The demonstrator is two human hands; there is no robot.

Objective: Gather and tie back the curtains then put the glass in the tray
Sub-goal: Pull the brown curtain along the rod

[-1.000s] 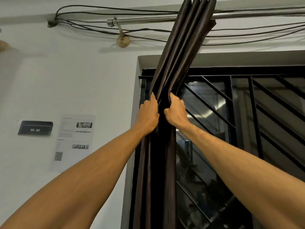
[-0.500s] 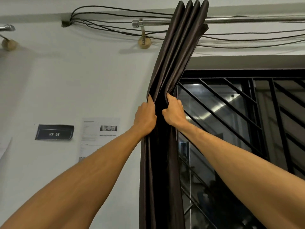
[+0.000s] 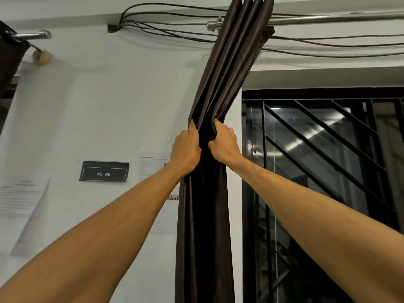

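Curtain [image 3: 229,79] bunched into narrow column at left edge of window [image 3: 323,171], hung from rod [image 3: 328,18]. Folds clutched by left hand [image 3: 185,149] and right hand [image 3: 225,145], each grip curled tight on fabric. Gathering step judged in hand. Tie-back called for next, none seen. Glass and tray out of view.

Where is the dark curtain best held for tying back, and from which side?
Grip the curtain at its narrow gathered waist, left hand from the wall side, right hand from the window side. The pleats are pressed together there, so fingers should close round them.
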